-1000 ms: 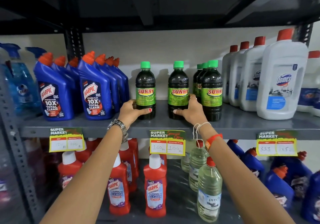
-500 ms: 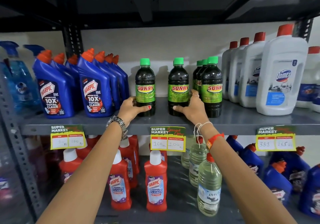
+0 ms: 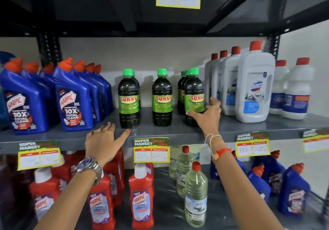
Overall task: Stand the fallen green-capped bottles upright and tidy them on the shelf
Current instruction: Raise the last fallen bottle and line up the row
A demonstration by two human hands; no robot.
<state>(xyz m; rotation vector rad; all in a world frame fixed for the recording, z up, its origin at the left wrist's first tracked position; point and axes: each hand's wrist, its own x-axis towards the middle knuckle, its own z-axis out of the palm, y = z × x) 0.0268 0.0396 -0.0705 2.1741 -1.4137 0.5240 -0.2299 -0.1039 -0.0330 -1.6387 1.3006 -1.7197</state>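
Several dark Sunny bottles with green caps stand upright on the grey middle shelf (image 3: pixel 249 129). The left bottle (image 3: pixel 128 98) has another close behind it. The middle bottle (image 3: pixel 162 96) stands alone. The right front bottle (image 3: pixel 193 94) has two more lined up behind it. My left hand (image 3: pixel 104 140) hovers open at the shelf's front edge, just left of the left bottle's base and holding nothing. My right hand (image 3: pixel 207 115) wraps the lower part of the right front bottle, thumb in front and fingers on its right side.
Blue Harpic bottles (image 3: pixel 71 101) crowd the shelf to the left and white red-capped bottles (image 3: pixel 254 87) to the right. Price tags (image 3: pixel 151 149) hang on the shelf edge. The lower shelf holds red Harpic bottles (image 3: pixel 141 197), clear bottles (image 3: pixel 195 196) and more blue ones.
My left hand has let go of the left bottle and drawn back to the shelf edge. My right hand has left the middle bottle and moved right onto the right front bottle.
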